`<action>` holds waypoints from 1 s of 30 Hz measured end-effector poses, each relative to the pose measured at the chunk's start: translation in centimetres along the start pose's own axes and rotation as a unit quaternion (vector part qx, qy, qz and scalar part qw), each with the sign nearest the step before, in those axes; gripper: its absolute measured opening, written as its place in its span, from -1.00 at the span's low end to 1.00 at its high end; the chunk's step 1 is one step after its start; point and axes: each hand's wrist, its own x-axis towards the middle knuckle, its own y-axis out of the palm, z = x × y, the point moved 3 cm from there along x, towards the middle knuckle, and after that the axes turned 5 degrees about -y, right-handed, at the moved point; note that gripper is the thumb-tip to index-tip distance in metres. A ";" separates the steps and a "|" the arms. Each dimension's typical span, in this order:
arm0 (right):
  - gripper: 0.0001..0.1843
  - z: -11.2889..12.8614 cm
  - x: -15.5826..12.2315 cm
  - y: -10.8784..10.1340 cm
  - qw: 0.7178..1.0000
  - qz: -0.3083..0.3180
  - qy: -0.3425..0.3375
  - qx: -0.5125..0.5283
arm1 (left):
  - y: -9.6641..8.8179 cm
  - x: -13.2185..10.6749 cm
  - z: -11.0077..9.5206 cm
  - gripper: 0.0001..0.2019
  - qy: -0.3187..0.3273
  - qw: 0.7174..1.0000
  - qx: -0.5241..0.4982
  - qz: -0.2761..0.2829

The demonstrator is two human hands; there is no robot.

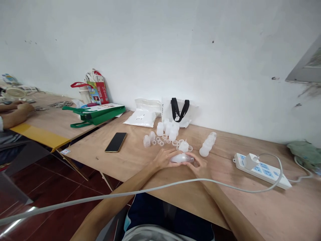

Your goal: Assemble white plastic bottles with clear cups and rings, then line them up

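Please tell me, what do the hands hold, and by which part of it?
Both hands hold a translucent white bulb-shaped piece: the left hand has its left end in the picture, the right hand its right end. Its middle is uncovered.

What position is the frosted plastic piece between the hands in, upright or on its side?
On its side: the frosted plastic piece lies lengthwise, level with the tabletop, one end at the left hand and the other at the right hand.
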 end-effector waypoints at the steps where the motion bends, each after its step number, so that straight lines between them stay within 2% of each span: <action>1: -0.67 0.0 0.0 0.1 1.000 -0.001 -0.006 -0.011 | 0.1 -0.1 0.1 -0.51 0.001 1.000 0.000 0.004; 6: -0.65 0.1 -0.4 0.7 0.997 -0.013 -0.048 -0.051 | 0.8 -0.3 0.8 -0.49 -0.011 1.000 0.005 0.022; 11: -0.62 0.8 -0.9 2.2 0.991 -0.047 -0.099 -0.079 | 0.7 -0.5 0.8 -0.52 -0.020 0.999 -0.022 0.024; 13: -0.52 1.3 -0.8 2.7 0.989 -0.060 -0.109 -0.082 | 0.5 -0.5 0.7 -0.53 -0.026 0.998 -0.051 -0.013; 15: -0.39 1.6 -0.5 2.7 0.988 -0.079 -0.112 -0.066 | 0.3 -0.5 0.8 -0.52 -0.059 0.991 -0.080 -0.089; 17: -0.38 1.7 0.0 2.0 0.987 -0.103 -0.110 -0.053 | 0.3 -0.4 1.2 -0.53 -0.113 0.974 -0.104 -0.164; 19: -0.52 1.2 0.6 0.9 0.987 -0.113 -0.094 -0.070 | 0.3 -0.3 1.9 -0.54 -0.164 0.955 -0.129 -0.211; 22: -0.72 -0.5 1.1 -0.6 0.988 -0.077 -0.033 -0.132 | 0.4 0.1 3.1 -0.49 -0.212 0.931 -0.176 -0.240; 25: -0.71 -2.9 1.0 -1.4 0.984 -0.038 0.032 -0.172 | 0.5 0.5 3.6 -0.48 -0.217 0.929 -0.193 -0.228; 30: -0.73 -5.8 0.4 -0.5 0.980 0.049 0.109 -0.162 | 0.8 0.7 3.7 -0.50 -0.225 0.935 -0.193 -0.195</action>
